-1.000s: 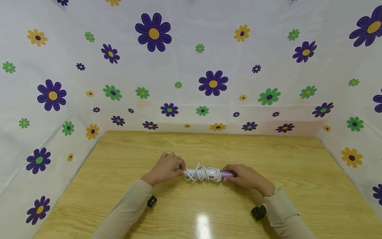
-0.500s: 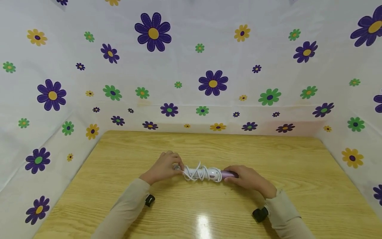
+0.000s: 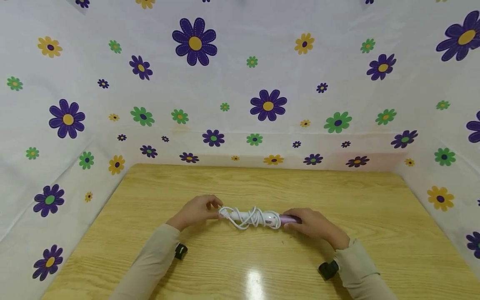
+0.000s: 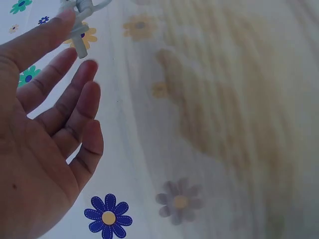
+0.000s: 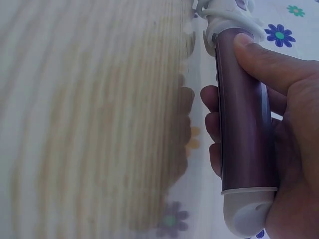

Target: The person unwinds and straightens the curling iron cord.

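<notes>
A hair straightener [image 3: 269, 218] lies crosswise on the wooden table, its purple end to the right. The white power cord [image 3: 243, 226] is wound in loose loops around its white part. At the left end, my left hand [image 3: 196, 211] pinches the pale plug [image 3: 223, 212] with thumb and index finger. In the left wrist view the thumb overlaps the plug [image 4: 79, 45], and the other fingers are bent beside it. My right hand [image 3: 313, 225] grips the purple end; in the right wrist view the thumb lies along the purple shell [image 5: 244, 119], above a white end cap.
The wooden table [image 3: 255, 187] spreads around both hands. White sheeting with printed flowers [image 3: 285, 75] encloses it at the back and both sides. A black wrist strap piece hangs below each beige sleeve [image 3: 146, 254].
My left hand has shifted left and slightly down, drawing out a cord loop at the plug end. The right hand and straightener have slid slightly right.
</notes>
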Demonstrator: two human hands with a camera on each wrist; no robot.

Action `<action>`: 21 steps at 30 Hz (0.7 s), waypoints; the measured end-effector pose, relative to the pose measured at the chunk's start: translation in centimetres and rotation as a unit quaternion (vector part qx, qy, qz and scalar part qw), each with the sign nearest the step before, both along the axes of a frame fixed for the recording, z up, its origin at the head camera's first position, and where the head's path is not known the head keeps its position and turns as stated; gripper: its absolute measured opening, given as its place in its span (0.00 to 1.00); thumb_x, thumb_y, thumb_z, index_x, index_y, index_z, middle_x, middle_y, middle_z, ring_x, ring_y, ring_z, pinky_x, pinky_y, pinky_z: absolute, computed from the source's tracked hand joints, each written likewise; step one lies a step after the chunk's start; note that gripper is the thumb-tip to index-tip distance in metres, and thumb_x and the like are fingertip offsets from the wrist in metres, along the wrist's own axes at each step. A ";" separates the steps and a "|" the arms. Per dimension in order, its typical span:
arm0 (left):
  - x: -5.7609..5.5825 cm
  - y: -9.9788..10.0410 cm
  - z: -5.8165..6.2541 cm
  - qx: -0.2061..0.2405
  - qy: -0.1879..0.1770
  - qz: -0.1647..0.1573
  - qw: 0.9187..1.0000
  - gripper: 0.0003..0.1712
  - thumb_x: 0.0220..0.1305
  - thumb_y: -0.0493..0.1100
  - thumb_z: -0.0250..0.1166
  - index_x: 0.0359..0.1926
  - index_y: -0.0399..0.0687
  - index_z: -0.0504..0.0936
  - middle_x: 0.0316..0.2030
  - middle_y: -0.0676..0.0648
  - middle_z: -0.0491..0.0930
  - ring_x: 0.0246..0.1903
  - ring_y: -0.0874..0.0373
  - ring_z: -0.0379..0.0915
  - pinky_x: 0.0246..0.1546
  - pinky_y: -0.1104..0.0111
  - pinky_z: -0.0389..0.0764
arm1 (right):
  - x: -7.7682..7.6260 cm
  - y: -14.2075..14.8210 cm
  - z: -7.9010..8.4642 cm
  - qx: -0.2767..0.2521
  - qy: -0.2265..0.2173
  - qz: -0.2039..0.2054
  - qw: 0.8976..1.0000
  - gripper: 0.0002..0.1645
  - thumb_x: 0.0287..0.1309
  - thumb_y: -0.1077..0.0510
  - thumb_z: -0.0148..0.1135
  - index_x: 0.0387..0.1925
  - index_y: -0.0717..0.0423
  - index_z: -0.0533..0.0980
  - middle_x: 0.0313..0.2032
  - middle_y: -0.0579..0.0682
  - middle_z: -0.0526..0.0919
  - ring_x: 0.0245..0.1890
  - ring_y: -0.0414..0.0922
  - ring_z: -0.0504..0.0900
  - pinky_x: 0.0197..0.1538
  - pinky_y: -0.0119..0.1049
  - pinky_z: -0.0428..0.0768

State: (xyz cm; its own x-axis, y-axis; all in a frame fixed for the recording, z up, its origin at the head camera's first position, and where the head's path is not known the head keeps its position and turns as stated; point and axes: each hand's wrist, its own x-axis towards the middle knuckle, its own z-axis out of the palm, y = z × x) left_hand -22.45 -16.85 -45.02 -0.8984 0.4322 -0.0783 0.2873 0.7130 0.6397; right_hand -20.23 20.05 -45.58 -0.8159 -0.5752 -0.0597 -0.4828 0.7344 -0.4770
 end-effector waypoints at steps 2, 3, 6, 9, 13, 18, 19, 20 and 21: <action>0.0 0.0 -0.2 0.008 -0.006 0.000 1.000 0.18 0.56 0.50 0.71 0.46 0.51 0.82 0.37 0.52 0.81 0.34 0.61 0.71 0.36 0.68 0.72 | 0.0 0.0 -0.1 0.001 0.001 0.002 1.000 0.25 0.64 0.44 0.59 0.53 0.56 0.78 0.45 0.50 0.84 0.36 0.37 0.75 0.39 0.37 0.74; 0.1 0.0 -0.4 0.010 -0.006 -0.001 1.000 0.17 0.56 0.50 0.71 0.46 0.51 0.82 0.36 0.53 0.81 0.34 0.62 0.71 0.36 0.69 0.72 | 0.1 0.0 -0.1 0.002 0.000 0.001 1.000 0.24 0.64 0.44 0.59 0.53 0.56 0.78 0.45 0.50 0.84 0.36 0.37 0.75 0.40 0.37 0.75; 0.2 0.1 -0.4 0.013 -0.004 -0.001 1.000 0.16 0.56 0.49 0.71 0.45 0.50 0.83 0.34 0.54 0.81 0.31 0.62 0.70 0.32 0.70 0.71 | 0.2 -0.1 -0.1 0.001 0.003 0.002 1.000 0.24 0.63 0.45 0.60 0.52 0.57 0.79 0.44 0.50 0.84 0.36 0.37 0.75 0.40 0.37 0.75; 0.4 0.3 -0.2 0.016 0.006 0.000 1.000 0.15 0.56 0.48 0.71 0.44 0.50 0.84 0.33 0.54 0.82 0.30 0.63 0.69 0.31 0.71 0.70 | 0.3 -0.2 0.0 -0.005 0.002 0.007 1.000 0.24 0.63 0.45 0.60 0.52 0.59 0.78 0.44 0.51 0.84 0.36 0.37 0.75 0.40 0.37 0.75; 0.4 0.5 0.1 0.017 0.020 -0.006 1.000 0.13 0.57 0.47 0.71 0.43 0.50 0.86 0.34 0.54 0.83 0.31 0.64 0.70 0.30 0.72 0.70 | 0.2 -0.1 0.1 -0.009 0.000 0.007 1.000 0.24 0.63 0.46 0.60 0.52 0.60 0.78 0.45 0.52 0.84 0.36 0.37 0.75 0.40 0.37 0.75; 0.3 0.4 -0.1 0.025 0.018 -0.007 1.000 0.12 0.57 0.44 0.70 0.43 0.50 0.87 0.32 0.55 0.84 0.29 0.65 0.70 0.29 0.73 0.70 | 0.3 0.0 0.2 -0.013 -0.005 0.006 1.000 0.24 0.63 0.47 0.60 0.51 0.60 0.79 0.44 0.51 0.84 0.36 0.37 0.75 0.40 0.37 0.75; 0.2 0.3 -0.1 0.029 0.015 -0.007 0.999 0.12 0.57 0.43 0.71 0.43 0.50 0.87 0.32 0.55 0.84 0.29 0.65 0.71 0.29 0.73 0.70 | 0.3 0.0 0.2 -0.016 -0.006 0.008 1.000 0.23 0.63 0.47 0.60 0.51 0.60 0.79 0.44 0.51 0.84 0.36 0.37 0.75 0.40 0.36 0.75; 0.2 0.3 -0.1 0.033 0.013 -0.007 0.999 0.12 0.56 0.43 0.71 0.43 0.50 0.87 0.31 0.55 0.84 0.29 0.65 0.71 0.29 0.73 0.71 | 0.3 0.0 0.2 -0.020 -0.008 0.010 1.000 0.24 0.63 0.47 0.60 0.51 0.61 0.79 0.44 0.52 0.85 0.36 0.37 0.75 0.40 0.36 0.75; 0.2 0.3 0.0 0.037 0.011 -0.008 0.999 0.12 0.56 0.42 0.71 0.43 0.49 0.88 0.30 0.55 0.84 0.29 0.65 0.71 0.30 0.73 0.71 | 0.3 0.1 0.1 -0.024 -0.010 0.012 1.000 0.24 0.63 0.47 0.61 0.51 0.61 0.79 0.44 0.52 0.85 0.36 0.37 0.75 0.40 0.36 0.75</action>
State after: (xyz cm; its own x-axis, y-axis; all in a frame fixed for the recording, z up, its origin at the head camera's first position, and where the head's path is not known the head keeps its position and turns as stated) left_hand -22.22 -16.59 -45.06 -0.8921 0.4511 -0.0261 0.3131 0.6587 0.6842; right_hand -19.90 20.11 -45.43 -0.8013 -0.5964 -0.0470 -0.4895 0.6988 -0.5215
